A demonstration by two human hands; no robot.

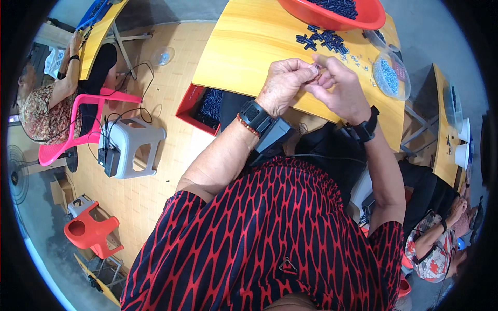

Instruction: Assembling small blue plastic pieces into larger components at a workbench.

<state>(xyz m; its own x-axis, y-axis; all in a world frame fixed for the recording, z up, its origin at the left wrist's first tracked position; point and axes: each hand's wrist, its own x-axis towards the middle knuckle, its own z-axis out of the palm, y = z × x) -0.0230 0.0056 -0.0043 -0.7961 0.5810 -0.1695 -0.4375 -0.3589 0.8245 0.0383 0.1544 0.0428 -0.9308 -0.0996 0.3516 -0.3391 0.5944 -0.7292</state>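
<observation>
Over the front edge of the yellow table, my two hands meet. My left hand is closed in a pinch, with thumb and forefinger pressed together around something too small and hidden to name. My right hand has its fingers curled in against the left fingertips, closed around the same spot. Just beyond them lies a loose pile of small dark blue plastic parts. Small clear pieces are scattered to its right. Close to my right hand stands a round clear dish holding tiny light blue pieces.
A red basin of dark parts stands at the table's far side. Below the left edge is a red box with more parts. A grey stool and pink chair stand left. Other people sit at tables on both sides.
</observation>
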